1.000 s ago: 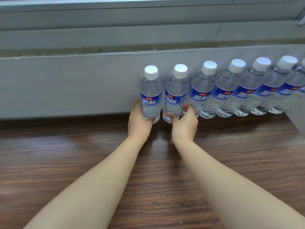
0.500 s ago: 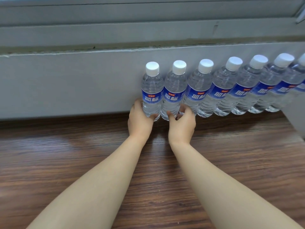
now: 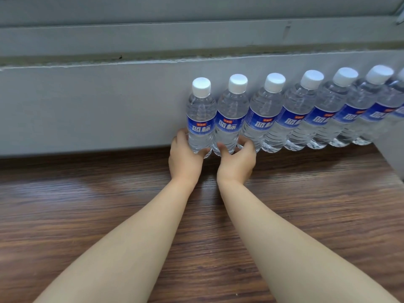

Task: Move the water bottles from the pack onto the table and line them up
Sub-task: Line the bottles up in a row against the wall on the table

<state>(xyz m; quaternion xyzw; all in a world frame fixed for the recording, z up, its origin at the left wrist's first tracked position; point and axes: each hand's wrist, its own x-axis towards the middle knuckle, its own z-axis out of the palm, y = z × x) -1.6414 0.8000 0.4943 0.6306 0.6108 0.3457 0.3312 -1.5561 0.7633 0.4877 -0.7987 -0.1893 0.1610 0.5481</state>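
Head view, left hand (image 3: 185,160) gripping end bottle (image 3: 200,119)

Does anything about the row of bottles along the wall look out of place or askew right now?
Nothing stands out. The bottles stand upright and capped, side by side on the table, with the left hand and right hand on the two leftmost.

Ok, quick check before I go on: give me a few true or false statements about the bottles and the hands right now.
1. The bottles stand in a row along the wall. True.
2. The left hand grips the leftmost bottle near its base. True.
3. The right hand rests flat on the table. False: it holds the second bottle.
4. The caps are blue. False: the caps are white.
5. One bottle lies on its side. False: all stand upright.
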